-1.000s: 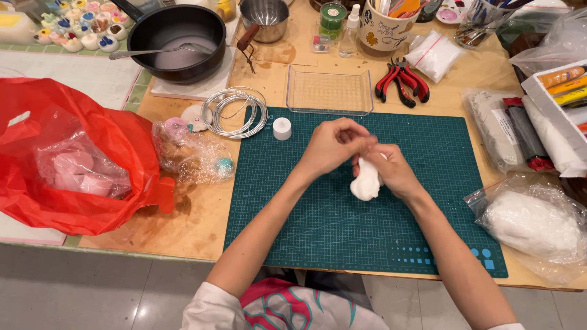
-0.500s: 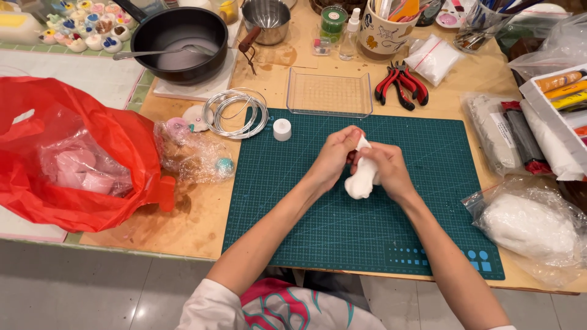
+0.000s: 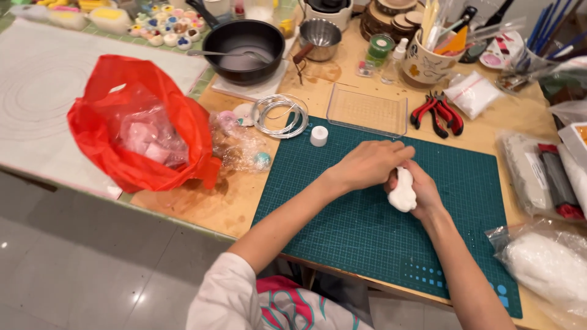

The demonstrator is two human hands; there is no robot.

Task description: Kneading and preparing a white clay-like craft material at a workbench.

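Over the dark green cutting mat (image 3: 367,232), both my hands work a lump of white clay (image 3: 402,194). My right hand (image 3: 423,194) cups the lump from underneath and behind. My left hand (image 3: 370,164) rests on its top end, fingers curled over it. The lump is elongated and soft-looking, held just above the mat near its middle.
A small white cap (image 3: 318,135), a coil of silver wire (image 3: 280,115) and a clear plastic tray (image 3: 367,110) lie by the mat's far edge. Red pliers (image 3: 437,113), a red plastic bag (image 3: 137,128), a black pan (image 3: 243,41) and bagged white clay (image 3: 550,266) surround it.
The lump has been pressed and turned between my hands, going from a low blob to a more upright elongated shape. The view has shifted so the table sits further right.
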